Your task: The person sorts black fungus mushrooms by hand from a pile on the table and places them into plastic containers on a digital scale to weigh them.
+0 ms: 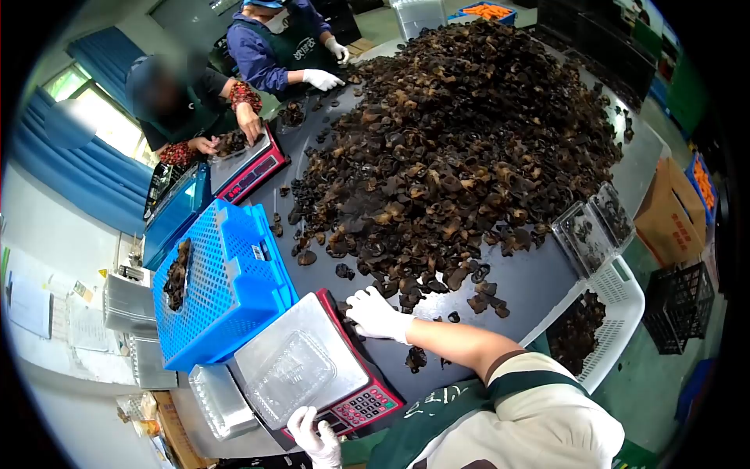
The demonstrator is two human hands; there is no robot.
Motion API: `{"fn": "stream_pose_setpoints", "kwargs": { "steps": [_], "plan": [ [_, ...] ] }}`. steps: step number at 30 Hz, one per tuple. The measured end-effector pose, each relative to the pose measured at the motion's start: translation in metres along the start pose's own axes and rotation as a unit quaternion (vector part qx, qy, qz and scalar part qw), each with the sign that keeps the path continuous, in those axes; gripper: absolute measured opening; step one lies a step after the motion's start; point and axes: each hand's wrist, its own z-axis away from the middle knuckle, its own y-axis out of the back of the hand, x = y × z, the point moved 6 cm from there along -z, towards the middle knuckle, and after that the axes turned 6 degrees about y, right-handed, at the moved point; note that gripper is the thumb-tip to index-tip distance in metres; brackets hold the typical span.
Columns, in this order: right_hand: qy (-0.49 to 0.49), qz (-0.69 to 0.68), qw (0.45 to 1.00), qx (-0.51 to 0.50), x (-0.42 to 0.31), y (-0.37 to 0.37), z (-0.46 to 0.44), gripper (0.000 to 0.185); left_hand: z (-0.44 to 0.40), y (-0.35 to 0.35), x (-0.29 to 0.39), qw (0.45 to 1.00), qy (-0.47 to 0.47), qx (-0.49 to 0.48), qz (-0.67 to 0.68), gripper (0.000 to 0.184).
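My left hand [315, 439], in a white glove, is at the near edge of a red-framed digital scale [301, 356], beside its keypad. Its fingers are apart, close to the corner of a clear plastic box [293, 375] lying on the metal plate. My right hand [379, 314], also gloved, reaches across the grey table to the scale's far right edge. Its fingers look stretched out over a few dark pieces, partly hidden under the hand. Beyond it, a large heap of dark brown wood ear mushrooms [453, 148] spreads over the table.
Blue crates [226, 289] stand left of the scale, with stacked clear boxes [223, 399] nearby. A white basket [617, 289] holding mushrooms stands at right, beside open clear containers [594, 227]. Two co-workers [273, 47] work across the table, one at another red scale [250, 168].
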Motion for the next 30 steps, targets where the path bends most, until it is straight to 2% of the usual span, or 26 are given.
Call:
{"fn": "stream_pose_setpoints", "kwargs": {
  "steps": [3,4,5,7,9,11,12,13,15,17,18,19,21,23,25,27,30],
  "plan": [
    [0.017,-0.026,0.999,0.016,0.011,0.031,0.043,0.026,-0.006,-0.024,0.033,0.995,-0.002,-0.039,0.095,0.029],
    [0.021,-0.022,0.999,0.012,0.014,0.043,0.06,0.027,-0.004,-0.036,0.038,0.983,0.05,-0.079,0.159,0.034],
    [0.024,-0.019,1.0,0.007,0.017,0.056,0.078,0.028,-0.004,-0.049,0.046,0.983,0.003,-0.078,0.167,0.036],
    [-0.023,-0.025,0.998,-0.045,0.028,0.066,0.117,0.032,-0.018,-0.073,0.078,0.977,-0.045,-0.135,0.158,0.039],
    [-0.036,-0.058,0.996,-0.059,0.029,0.1,0.143,0.038,-0.025,-0.101,0.103,0.964,-0.039,-0.176,0.194,0.043],
    [-0.046,-0.092,0.995,0.009,0.025,0.132,0.157,0.04,-0.032,-0.14,0.114,0.952,0.003,-0.206,0.227,0.042],
    [-0.059,-0.108,0.992,0.024,0.028,0.148,0.156,0.041,-0.039,-0.159,0.118,0.955,0.0,-0.208,0.213,0.04],
    [-0.108,-0.163,0.981,-0.011,0.037,0.162,0.151,0.042,-0.05,-0.175,0.123,0.965,-0.022,-0.19,0.182,0.039],
    [-0.181,-0.153,0.966,0.104,0.066,0.166,0.162,0.044,-0.067,-0.214,0.119,0.972,-0.026,-0.178,0.151,0.045],
    [-0.248,0.033,0.96,0.127,0.089,0.151,0.171,0.05,-0.082,-0.243,0.12,0.98,-0.04,-0.179,0.074,0.056],
    [-0.309,0.089,0.945,0.059,0.094,0.138,0.172,0.059,-0.084,-0.253,0.121,0.98,-0.053,-0.186,0.04,0.057],
    [-0.33,0.052,0.942,0.015,0.094,0.135,0.167,0.064,-0.084,-0.262,0.12,0.979,-0.065,-0.192,0.006,0.057],
    [-0.26,0.041,0.964,-0.037,0.071,0.125,0.16,0.066,-0.073,-0.265,0.123,0.97,-0.11,-0.216,-0.033,0.05],
    [-0.149,-0.026,0.988,-0.011,0.041,0.11,0.167,0.056,-0.056,-0.255,0.116,0.959,-0.133,-0.249,-0.001,0.044],
    [-0.098,-0.078,0.991,-0.035,0.021,0.112,0.178,0.046,-0.036,-0.237,0.112,0.958,-0.135,-0.255,0.012,0.04],
    [-0.069,-0.087,0.993,0.027,0.009,0.13,0.194,0.039,-0.019,-0.218,0.11,0.963,-0.112,-0.242,0.048,0.039],
    [-0.146,-0.086,0.984,0.05,0.008,0.137,0.22,0.035,0.0,-0.2,0.106,0.967,-0.079,-0.226,0.087,0.041]
  ]
}}
